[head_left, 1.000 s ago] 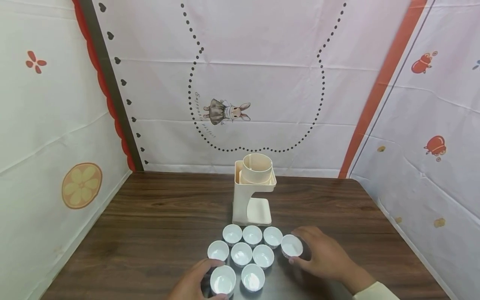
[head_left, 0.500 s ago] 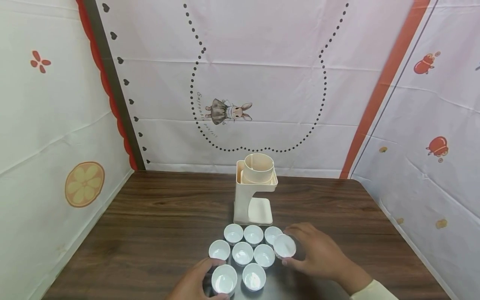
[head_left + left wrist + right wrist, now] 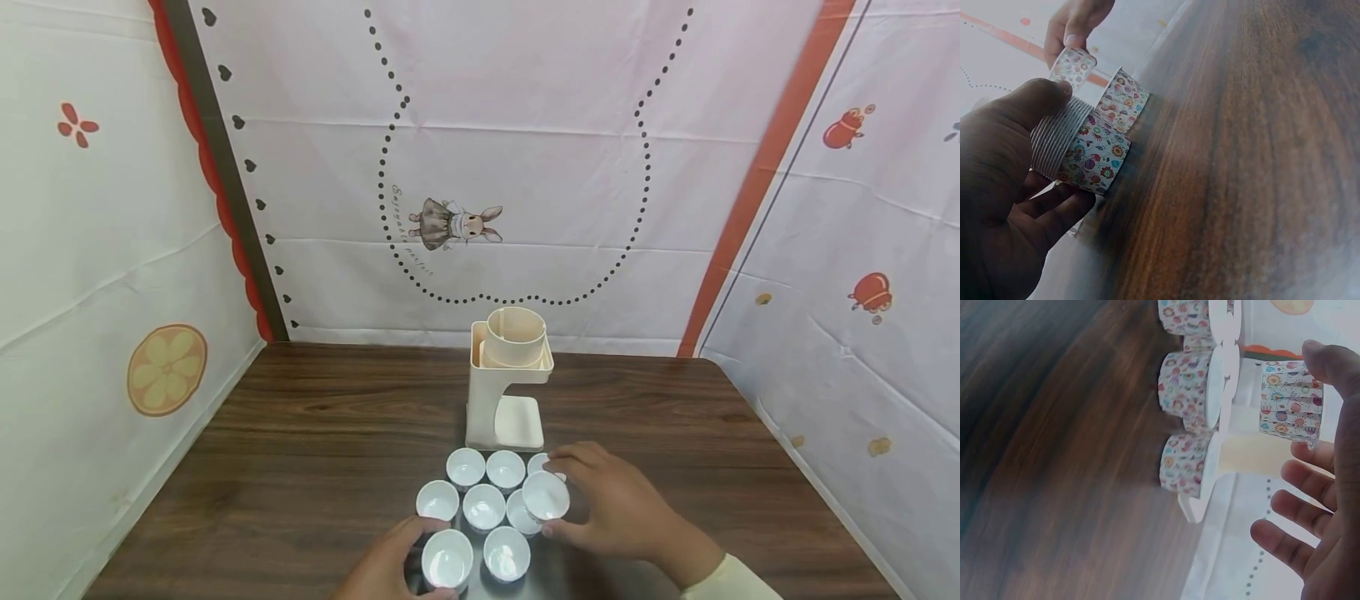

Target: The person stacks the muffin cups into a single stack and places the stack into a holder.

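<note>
My left hand (image 3: 386, 562) grips a nested stack of white paper baking cups (image 3: 447, 560) at the near left of a cluster. In the left wrist view, thumb and fingers lie round the stack (image 3: 1088, 150), with its ribbed rims and flowered side showing. My right hand (image 3: 618, 512) pinches a single baking cup (image 3: 546, 496) by thumb and fingers. That cup (image 3: 1291, 400) is raised above the others in the right wrist view, its flowered side visible. In the head view it partly hides two cups in the right part of the cluster.
Several baking cups (image 3: 483, 507) stand in rows on the dark wooden table (image 3: 315, 467). Behind them is a cream stand (image 3: 483, 408) with a round cylinder (image 3: 515, 337) on top. Printed cloth walls (image 3: 525, 167) enclose the back and sides.
My right hand has carried its baking cup leftward, from the right end of the far row to over the cluster. The left hand stays on the stack.
</note>
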The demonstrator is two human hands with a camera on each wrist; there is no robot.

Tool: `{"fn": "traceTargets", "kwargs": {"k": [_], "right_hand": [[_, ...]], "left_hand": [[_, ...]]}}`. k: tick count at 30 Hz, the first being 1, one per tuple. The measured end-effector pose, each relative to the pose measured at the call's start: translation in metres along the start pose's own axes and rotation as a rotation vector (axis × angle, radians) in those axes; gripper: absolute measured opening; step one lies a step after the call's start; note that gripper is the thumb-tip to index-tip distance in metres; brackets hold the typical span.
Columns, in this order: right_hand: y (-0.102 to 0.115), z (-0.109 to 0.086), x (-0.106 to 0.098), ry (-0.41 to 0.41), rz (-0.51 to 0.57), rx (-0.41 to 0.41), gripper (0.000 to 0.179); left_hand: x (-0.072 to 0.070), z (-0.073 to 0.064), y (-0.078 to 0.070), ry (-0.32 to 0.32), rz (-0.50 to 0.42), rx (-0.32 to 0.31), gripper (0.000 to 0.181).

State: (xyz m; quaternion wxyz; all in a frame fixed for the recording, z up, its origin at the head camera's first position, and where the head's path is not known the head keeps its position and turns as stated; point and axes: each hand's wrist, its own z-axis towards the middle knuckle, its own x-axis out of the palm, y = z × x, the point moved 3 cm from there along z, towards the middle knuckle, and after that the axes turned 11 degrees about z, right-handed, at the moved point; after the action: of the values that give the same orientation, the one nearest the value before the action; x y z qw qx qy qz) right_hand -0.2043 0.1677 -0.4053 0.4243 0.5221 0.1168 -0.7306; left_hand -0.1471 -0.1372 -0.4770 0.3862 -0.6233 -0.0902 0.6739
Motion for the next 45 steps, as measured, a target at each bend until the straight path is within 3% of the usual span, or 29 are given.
{"fn": "traceTargets", "kwargs": {"k": [16,34,45], "right_hand": [[0.021,0.015,0.005,0.053,0.047,-0.028,0.063],[0.045,0.025,0.015,0.009,0.11,-0.171,0.057],[0.055,0.029,0.021,0.015,0.101,-0.176,0.059]], "left_hand": [[0.001,0.0,0.0,0.028,-0.011,-0.023,0.071],[0.0,0.0,0.0,0.032,-0.032,-0.021,0.069],[-0.001,0.0,0.0,0.02,-0.044,-0.008,0.067]]}}
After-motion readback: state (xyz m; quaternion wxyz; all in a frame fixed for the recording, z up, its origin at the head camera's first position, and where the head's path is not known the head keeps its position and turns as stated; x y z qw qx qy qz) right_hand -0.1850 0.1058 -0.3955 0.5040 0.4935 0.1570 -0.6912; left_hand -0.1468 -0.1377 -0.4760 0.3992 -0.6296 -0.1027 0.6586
